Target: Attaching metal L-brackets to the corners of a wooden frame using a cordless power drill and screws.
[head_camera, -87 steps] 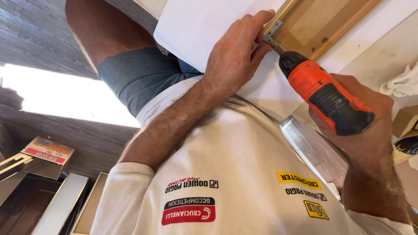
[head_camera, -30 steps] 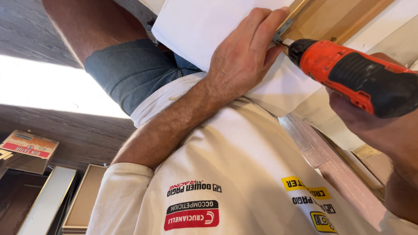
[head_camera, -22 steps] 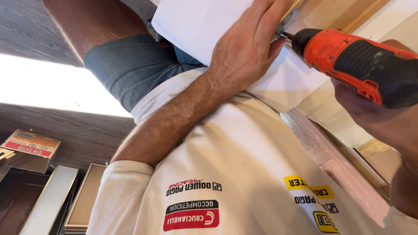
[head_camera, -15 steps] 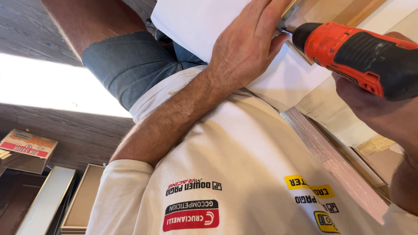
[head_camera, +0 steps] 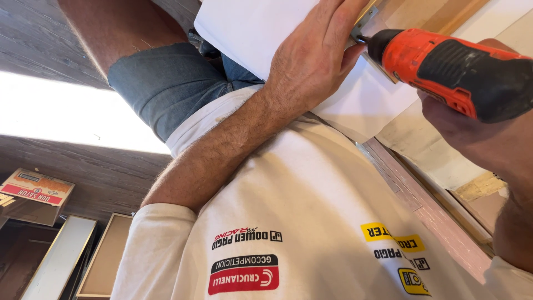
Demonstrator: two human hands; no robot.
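Observation:
My right hand [head_camera: 472, 139] grips an orange and black cordless drill [head_camera: 449, 69], its tip set against a small metal bracket [head_camera: 363, 22] at the top of the view. My left hand [head_camera: 313, 55] lies flat on a white panel [head_camera: 250, 28], with the fingers reaching up beside the bracket and the drill tip. A wooden frame [head_camera: 433, 14] runs behind the bracket. The screw itself is hidden by my fingers.
My white printed shirt [head_camera: 288, 222] and denim shorts [head_camera: 166, 94] fill the middle of the view. A pinkish wooden batten [head_camera: 438, 222] slants at the right. A cardboard box [head_camera: 36, 189] and framed panels [head_camera: 55, 261] lie on the dark wooden floor at lower left.
The drill has lifted and levelled toward the top of the view, its tip staying at the bracket. My left hand has kept its place on the white panel.

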